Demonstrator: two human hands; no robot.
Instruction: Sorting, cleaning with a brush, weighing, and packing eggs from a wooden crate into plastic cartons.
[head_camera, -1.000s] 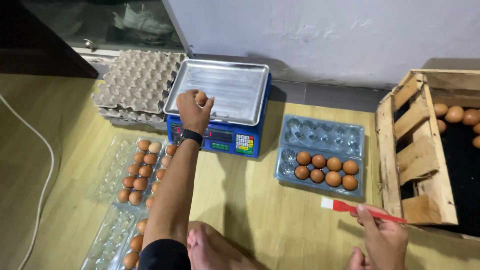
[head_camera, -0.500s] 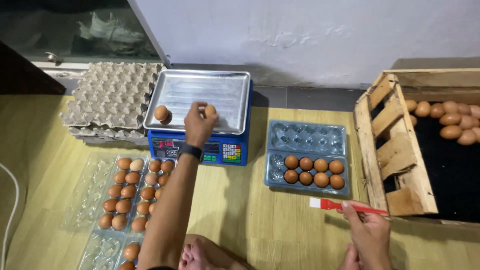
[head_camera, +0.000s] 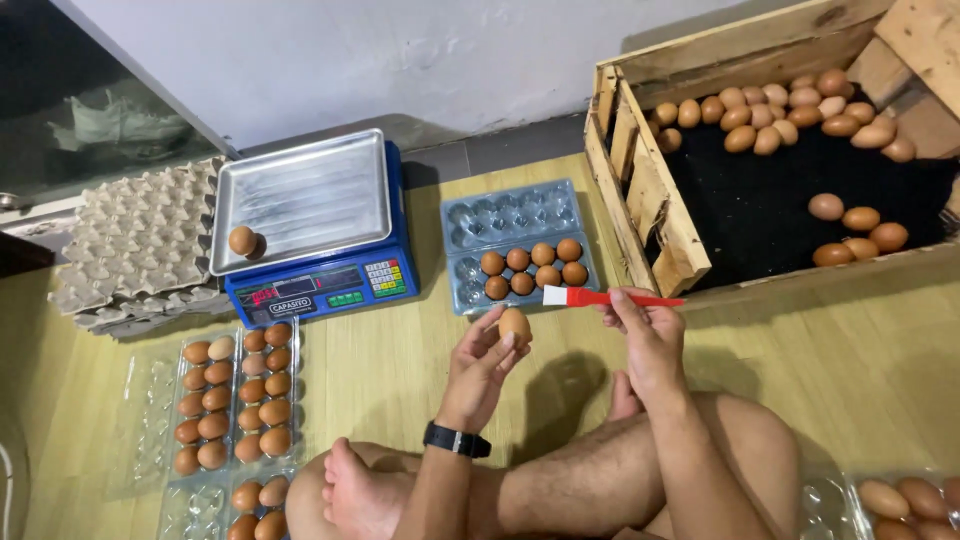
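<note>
We noted that the left hand (head_camera: 480, 365), which half a second earlier had been stretched out over the tray of the blue scale (head_camera: 310, 235), had come back toward the body and now pinched a brown egg (head_camera: 514, 325) between thumb and fingertips, just above the crossed legs. A second egg (head_camera: 242, 240) remained on the scale tray, near its left edge, so the weighing end of the work appeared served and the held egg looked due for cleaning. The right hand (head_camera: 645, 330) gripped a red-handled brush (head_camera: 610, 297), its white bristle end pointing left and sitting just beside the held egg, apparently not touching it. The brush's long axis ran nearly level, left to right across the view. The egg stood roughly upright, long axis tilted slightly, though we could not tell which end was the blunter. Beyond lay a clear plastic carton (head_camera: 520, 245) half filled, and the wooden crate (head_camera: 760, 150) of eggs to the right.
</note>
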